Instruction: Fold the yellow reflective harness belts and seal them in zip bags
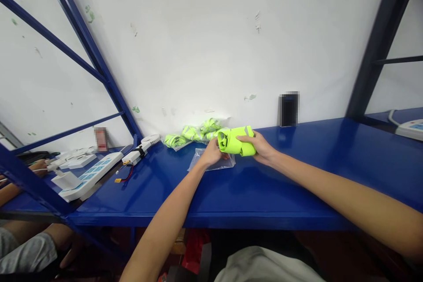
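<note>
A rolled neon-yellow reflective strap or vest (pixel 238 142) with grey bands is held above the blue table, between my hands. My right hand (pixel 261 146) is closed around its right end, thumb lying along the front. At the roll's left end, my left hand (pixel 213 153) curls against it, with fingertips showing just below; some of its fingers are hidden. A clear plastic bag (pixel 195 158) lies flat on the table under and behind my left hand. Behind it, several similar yellow rolls in clear wrapping (pixel 191 133) rest near the wall.
The blue table (pixel 264 194) meets a white wall. A dark phone-like object (pixel 288 110) leans on the wall at right. Leftward are a white device with wires (pixel 134 156), a power strip (pixel 94 176) and a blue frame post (pixel 95 61). Another person's hand (pixel 38 166) is beyond the post.
</note>
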`<move>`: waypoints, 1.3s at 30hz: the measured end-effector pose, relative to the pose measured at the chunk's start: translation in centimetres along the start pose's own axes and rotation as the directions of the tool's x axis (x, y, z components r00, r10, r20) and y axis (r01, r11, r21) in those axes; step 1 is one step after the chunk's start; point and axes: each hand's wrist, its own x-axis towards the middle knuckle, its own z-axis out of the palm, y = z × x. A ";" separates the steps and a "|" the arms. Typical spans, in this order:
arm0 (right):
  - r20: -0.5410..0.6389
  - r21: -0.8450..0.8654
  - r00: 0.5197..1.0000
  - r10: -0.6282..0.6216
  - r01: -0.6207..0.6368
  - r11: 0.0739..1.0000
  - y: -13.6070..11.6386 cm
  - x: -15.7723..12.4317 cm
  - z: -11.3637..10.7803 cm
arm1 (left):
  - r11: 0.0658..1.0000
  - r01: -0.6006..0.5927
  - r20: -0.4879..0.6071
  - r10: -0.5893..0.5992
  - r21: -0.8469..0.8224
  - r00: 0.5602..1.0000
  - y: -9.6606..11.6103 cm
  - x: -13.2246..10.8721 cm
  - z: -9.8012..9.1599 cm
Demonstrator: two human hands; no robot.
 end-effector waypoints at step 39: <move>0.095 -0.547 0.949 -0.301 0.303 0.781 -0.6 0.0 -1.3 | 0.438 -0.184 -0.026 0.431 0.880 0.902 1.4 -2.4 0.3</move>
